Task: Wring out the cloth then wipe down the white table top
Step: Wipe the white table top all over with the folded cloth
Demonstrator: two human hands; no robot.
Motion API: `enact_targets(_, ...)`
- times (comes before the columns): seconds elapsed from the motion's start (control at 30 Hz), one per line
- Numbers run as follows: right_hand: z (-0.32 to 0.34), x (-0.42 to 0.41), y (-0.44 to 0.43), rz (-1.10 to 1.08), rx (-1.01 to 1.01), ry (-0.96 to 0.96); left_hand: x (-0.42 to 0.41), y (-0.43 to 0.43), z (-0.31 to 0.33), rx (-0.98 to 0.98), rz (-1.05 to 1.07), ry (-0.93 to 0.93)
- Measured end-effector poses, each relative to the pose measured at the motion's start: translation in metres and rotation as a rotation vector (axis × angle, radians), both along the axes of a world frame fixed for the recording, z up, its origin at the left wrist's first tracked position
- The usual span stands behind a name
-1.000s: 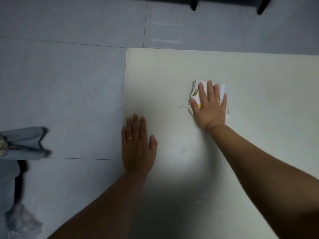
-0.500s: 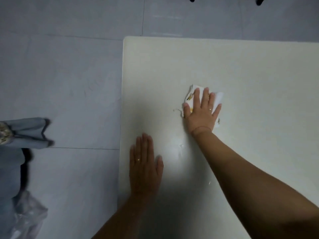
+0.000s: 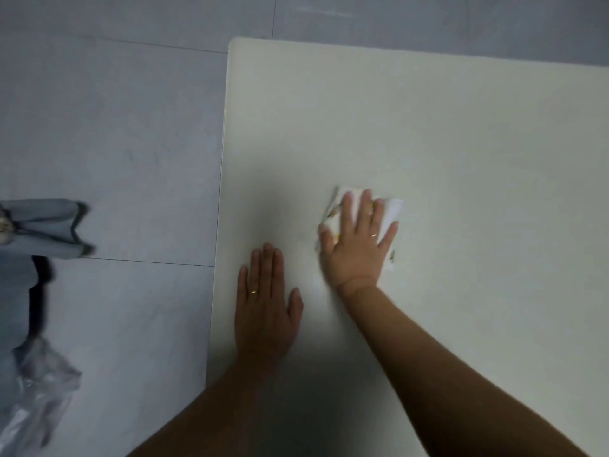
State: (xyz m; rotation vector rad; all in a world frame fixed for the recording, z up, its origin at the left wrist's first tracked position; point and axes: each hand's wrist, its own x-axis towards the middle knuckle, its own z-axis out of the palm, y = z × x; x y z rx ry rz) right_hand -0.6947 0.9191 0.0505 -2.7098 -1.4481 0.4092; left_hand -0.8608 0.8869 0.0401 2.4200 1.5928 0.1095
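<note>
Wiping calls for even palm pressure: flat, spread right hand (image 3: 357, 240) presses the folded white yellow-printed cloth (image 3: 390, 212) mid-left on the white desk (image 3: 461, 133), released left hand (image 3: 263, 311) bracing beside it.

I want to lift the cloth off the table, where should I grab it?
Probably the cloth's far right corner, from the right. It lies flat beyond the right hand's fingers; the rest is pinned under the palm.

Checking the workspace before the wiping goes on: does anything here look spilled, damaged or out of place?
Nothing stands out. The right hand presses the cloth flat on the white table top; the left hand rests flat near its left edge.
</note>
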Motion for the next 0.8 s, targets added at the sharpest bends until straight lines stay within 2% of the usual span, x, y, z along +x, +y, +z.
enact_targets(0.1, 0.002, -0.018, -0.028, 0.360, -0.007, -0.015, -0.001, 0.001, 0.001, -0.004, -0.010, 0.012)
enact_targets(0.17, 0.002, 0.015, -0.036, 0.454, 0.015, -0.040, -0.001, 0.001, 0.002, 0.005, -0.002, 0.000)
enact_targets(0.27, 0.003, 0.058, -0.040, 0.223, -0.038, -0.046, 0.000, 0.001, 0.003, 0.002, 0.001, -0.012)
enact_targets(0.37, 0.000, 0.028, -0.042, -0.036, -0.022, -0.006, 0.002, 0.001, 0.003, 0.000, -0.001, 0.005)
enact_targets(0.4, -0.001, 0.005, -0.044, -0.009, -0.020, -0.001, 0.001, 0.002, 0.004, -0.008, -0.001, 0.009)
enact_targets(0.47, 0.001, -0.031, -0.059, 0.177, -0.031, -0.004, 0.001, 0.001, 0.005, -0.025, -0.008, 0.016)
enact_targets(0.57, 0.006, -0.012, -0.079, 0.482, -0.065, -0.028, 0.002, 0.002, 0.010, -0.047, -0.021, 0.029)
enact_targets(0.7, 0.013, 0.042, -0.092, 0.445, -0.131, -0.073, -0.001, -0.007, 0.018, -0.027, 0.003, 0.017)
enact_targets(0.8, 0.017, 0.034, -0.089, 0.400, -0.064, -0.016, -0.013, -0.044, 0.015, -0.016, -0.018, 0.009)
